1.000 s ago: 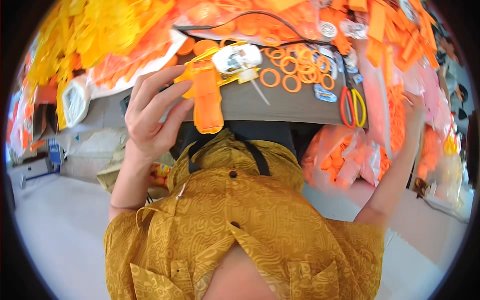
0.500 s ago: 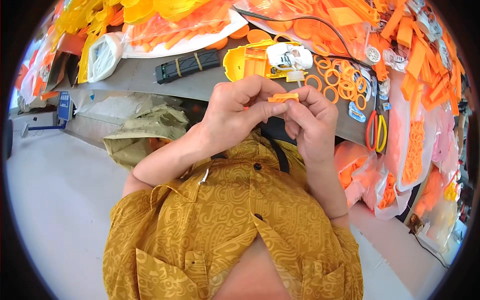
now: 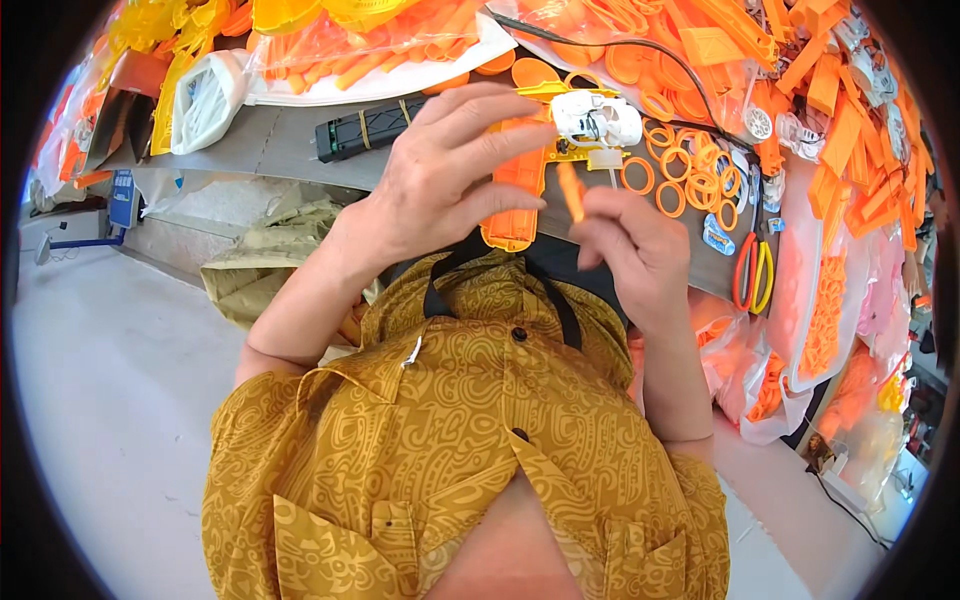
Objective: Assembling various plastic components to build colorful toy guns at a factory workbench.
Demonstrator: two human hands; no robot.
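Note:
Between the thumb and fingers of my right hand is a small, narrow orange plastic piece, tilted upright. My left hand is open, its fingers stretched and thumb apart, over a long orange plastic part at the bench's near edge. Whether the fingertips press on it is unclear. Beyond the fingertips lies a white mechanism with a clear dome, joined to yellow plastic. Part of this assembly is hidden behind my left hand.
Several orange rings lie right of the assembly. Scissors with red and yellow handles hang over the bench edge. A black banded block lies at left, near a white bag. Orange parts are heaped at far right.
My hands have moved apart; the small orange piece, formerly held between both, stays in my right hand. My left hand has opened over the assembly, whose long orange part now points toward me.

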